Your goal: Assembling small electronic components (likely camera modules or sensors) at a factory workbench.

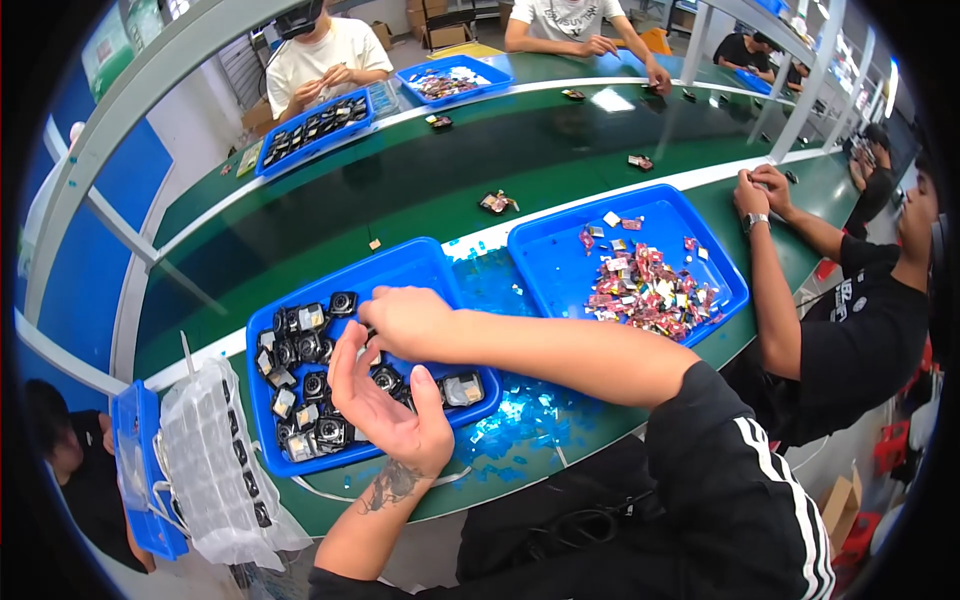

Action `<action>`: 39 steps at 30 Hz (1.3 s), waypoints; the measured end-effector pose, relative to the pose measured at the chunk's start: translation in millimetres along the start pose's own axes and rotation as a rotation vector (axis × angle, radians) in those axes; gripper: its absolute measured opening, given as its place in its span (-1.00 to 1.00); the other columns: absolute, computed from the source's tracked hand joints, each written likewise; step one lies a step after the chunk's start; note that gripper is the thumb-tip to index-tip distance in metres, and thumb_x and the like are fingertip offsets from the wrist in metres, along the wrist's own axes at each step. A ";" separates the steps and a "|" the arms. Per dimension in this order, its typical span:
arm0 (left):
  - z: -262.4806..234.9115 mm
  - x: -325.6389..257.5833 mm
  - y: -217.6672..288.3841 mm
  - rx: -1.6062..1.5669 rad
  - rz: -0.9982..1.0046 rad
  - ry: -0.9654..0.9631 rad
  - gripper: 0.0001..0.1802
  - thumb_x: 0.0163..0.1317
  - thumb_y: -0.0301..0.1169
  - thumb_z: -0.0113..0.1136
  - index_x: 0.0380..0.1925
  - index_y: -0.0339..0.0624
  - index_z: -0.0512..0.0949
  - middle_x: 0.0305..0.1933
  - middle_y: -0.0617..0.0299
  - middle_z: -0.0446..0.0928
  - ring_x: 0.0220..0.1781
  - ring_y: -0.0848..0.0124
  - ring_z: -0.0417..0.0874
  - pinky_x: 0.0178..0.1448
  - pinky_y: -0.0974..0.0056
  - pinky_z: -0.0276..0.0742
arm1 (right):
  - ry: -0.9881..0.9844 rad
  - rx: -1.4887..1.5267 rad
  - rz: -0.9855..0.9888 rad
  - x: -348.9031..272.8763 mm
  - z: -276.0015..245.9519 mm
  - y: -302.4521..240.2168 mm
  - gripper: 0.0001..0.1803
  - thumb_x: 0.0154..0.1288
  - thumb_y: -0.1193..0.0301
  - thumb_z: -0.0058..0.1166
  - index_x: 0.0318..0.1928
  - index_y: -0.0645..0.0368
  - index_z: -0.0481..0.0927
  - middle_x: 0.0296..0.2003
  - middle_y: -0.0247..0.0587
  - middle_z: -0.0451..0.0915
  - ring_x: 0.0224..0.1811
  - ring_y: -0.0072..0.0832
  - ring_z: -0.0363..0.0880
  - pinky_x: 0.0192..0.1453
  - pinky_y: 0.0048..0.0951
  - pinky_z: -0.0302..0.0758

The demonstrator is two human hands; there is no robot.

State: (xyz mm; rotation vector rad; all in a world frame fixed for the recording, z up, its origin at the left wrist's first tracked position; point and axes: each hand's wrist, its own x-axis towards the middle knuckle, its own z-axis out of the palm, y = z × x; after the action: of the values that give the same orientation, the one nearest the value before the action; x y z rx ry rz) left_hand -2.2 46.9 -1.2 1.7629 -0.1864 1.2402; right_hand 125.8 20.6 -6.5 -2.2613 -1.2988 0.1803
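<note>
Over a blue tray [415, 262] my two hands are close together. My left hand [385, 405], with a tattooed forearm, has its palm turned up, fingers stretched and thumb apart; no object shows in it. Just beyond it, my right hand [412, 322] is curled closed, its fingertips hidden near the left fingers, so anything pinched there cannot be made out. Around and below them in the tray lie several small black camera-like units [332, 430] with round lenses, some showing pale square faces. One such unit [462, 388] rests at the tray's right side.
Right of my tray, another blue tray [530, 240] holds a heap of small reddish and silver parts [650, 290]. A translucent compartment tray [205, 440] stands at left. Small parts [497, 202] sit on the green conveyor [380, 200]. Co-workers sit opposite and at right.
</note>
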 end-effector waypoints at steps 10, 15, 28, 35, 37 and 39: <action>-1.5 11.4 -11.7 -0.078 -0.444 0.154 -0.49 0.44 -0.41 -0.01 0.33 -0.26 0.17 0.34 0.05 0.26 0.40 0.27 0.24 0.40 0.16 0.18 | 0.312 -0.036 -0.043 -41.5 -32.3 -6.2 -0.77 0.06 0.39 0.22 -0.24 0.18 0.61 -0.28 -0.07 0.56 -0.21 -0.12 0.63 -0.21 -0.16 0.60; -0.3 16.0 10.7 -0.697 -0.892 0.010 -0.58 0.53 -0.35 -0.19 0.31 -0.27 0.22 0.01 0.15 0.51 0.02 0.46 0.55 0.10 0.29 0.52 | 0.474 -0.162 -0.351 -90.1 -48.8 -29.4 -0.73 0.00 0.40 0.23 -0.25 0.20 0.56 -0.37 -0.21 0.48 -0.30 -0.25 0.60 -0.33 -0.28 0.59; -1.5 13.5 -3.2 -0.816 -1.154 -0.256 -0.71 0.45 -0.40 -0.02 0.13 -0.18 0.40 0.01 0.06 0.51 -0.20 0.37 0.62 -0.25 0.35 0.59 | 0.102 -0.351 0.644 -129.6 -142.1 147.1 -0.71 0.08 0.24 0.34 -0.36 0.22 0.65 -0.28 0.02 0.64 -0.20 -0.08 0.63 -0.09 -0.17 0.55; -6.4 12.2 0.5 -0.590 -0.996 -0.390 -0.71 0.45 -0.40 -0.02 0.06 -0.28 0.50 0.08 0.12 0.48 -0.07 0.41 0.60 -0.14 0.39 0.59 | 0.605 0.177 0.330 -148.4 -127.4 84.3 -0.90 0.19 0.49 0.23 -0.34 0.25 0.59 -0.42 -0.29 0.57 -0.32 -0.52 0.53 -0.14 -0.47 0.46; -5.1 10.5 5.4 -0.482 -0.904 -0.478 -0.71 0.42 -0.39 0.03 0.03 -0.30 0.58 0.10 0.15 0.44 -0.06 0.48 0.56 -0.13 0.43 0.59 | 0.489 0.595 0.289 -160.6 -114.5 36.1 -0.93 0.22 0.54 0.21 -0.33 0.27 0.59 -0.41 -0.40 0.56 -0.34 -0.70 0.50 -0.23 -0.63 0.43; 0.0 3.5 10.4 -0.528 -0.800 -0.466 -0.70 0.31 -0.44 0.20 0.05 -0.18 0.60 0.02 0.18 0.39 -0.13 0.58 0.51 -0.19 0.51 0.56 | 0.424 0.891 0.222 -166.6 -96.3 3.9 -0.92 0.19 0.60 0.23 -0.31 0.30 0.59 -0.35 -0.35 0.58 -0.32 -0.68 0.51 -0.21 -0.62 0.45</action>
State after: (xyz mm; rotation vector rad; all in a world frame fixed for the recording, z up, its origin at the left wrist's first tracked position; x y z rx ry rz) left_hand -6.6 42.6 7.8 1.3981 -0.0497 0.1691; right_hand 75.2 -156.0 50.7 -1.5386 -0.5615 0.2723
